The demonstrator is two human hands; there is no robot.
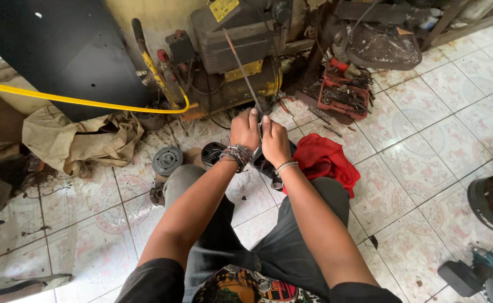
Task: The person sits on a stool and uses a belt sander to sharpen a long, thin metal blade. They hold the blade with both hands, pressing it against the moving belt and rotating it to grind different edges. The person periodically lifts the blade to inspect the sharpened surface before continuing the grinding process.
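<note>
Yellow hose [61,100] runs across the upper left of the frame, under a black panel [61,50] and over a crumpled tan cloth [78,137] on the tiled floor [437,140]. Right of the cloth, near the person's knee, lie a grey pulley disc [167,160] and a dark finned part [211,152]. At centre, the left hand [244,130] and the right hand [274,141] sit side by side, touching, fingers of both curled tight around the lower end of a thin metal rod [241,67] that slants up toward a grimy compressor [235,56]. Beneath the hands a dark machine part [266,167] rests between the knees; how the rod meets it is hidden by the hands.

Judging by the two-fisted grip, the rod could slip off the part and jab toward the compressor, or the part could skid on the smooth, oily tile. Just right of the hands lies a red rag [328,160], close enough to snag. Further up sits a red tool tray [345,92], and at the lower right edge a teal power tool [491,269].
</note>
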